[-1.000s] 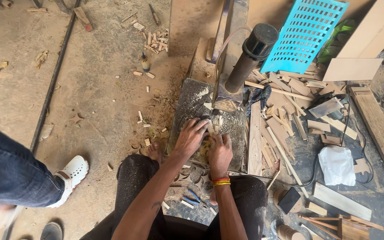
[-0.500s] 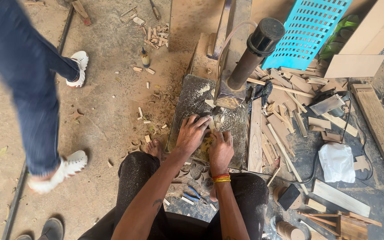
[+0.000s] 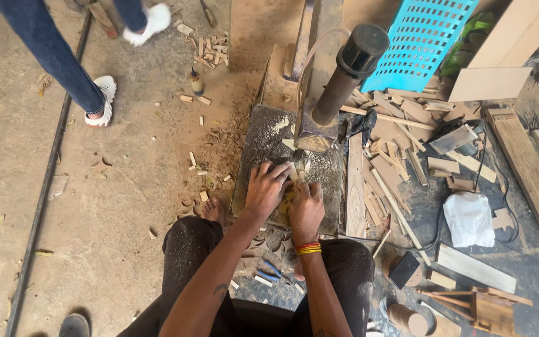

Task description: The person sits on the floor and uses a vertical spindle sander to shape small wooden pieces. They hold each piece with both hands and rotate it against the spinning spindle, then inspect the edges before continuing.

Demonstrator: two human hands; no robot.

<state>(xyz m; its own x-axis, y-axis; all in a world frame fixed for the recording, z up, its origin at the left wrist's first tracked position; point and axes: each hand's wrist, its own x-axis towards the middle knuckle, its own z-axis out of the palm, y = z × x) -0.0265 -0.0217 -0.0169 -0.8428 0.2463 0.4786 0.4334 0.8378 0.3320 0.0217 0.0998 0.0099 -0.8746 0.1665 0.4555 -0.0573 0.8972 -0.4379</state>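
While both hands press down together, I note a small yellowish wood piece (image 3: pixel 287 201) sitting between them on the dusty grey slab (image 3: pixel 258 146). My left hand (image 3: pixel 266 187) lies flat over the piece's left edge, fingers spread and pointing toward the machine base (image 3: pixel 312 134). My right hand (image 3: pixel 305 209) has its grip curled around the piece's near right side, fingers pressed together; an orange and yellow wristband (image 3: pixel 308 248) sits just behind it. Most of the piece is hidden under the palms, so I cannot tell its shape. A dark upright pipe (image 3: pixel 347 72) rises just beyond the hands. Wood offcuts (image 3: pixel 400 150) lie scattered to the right, near a white bag (image 3: pixel 469 218). Another person's white shoe (image 3: pixel 102 100) stands well apart on the floor, upper left.
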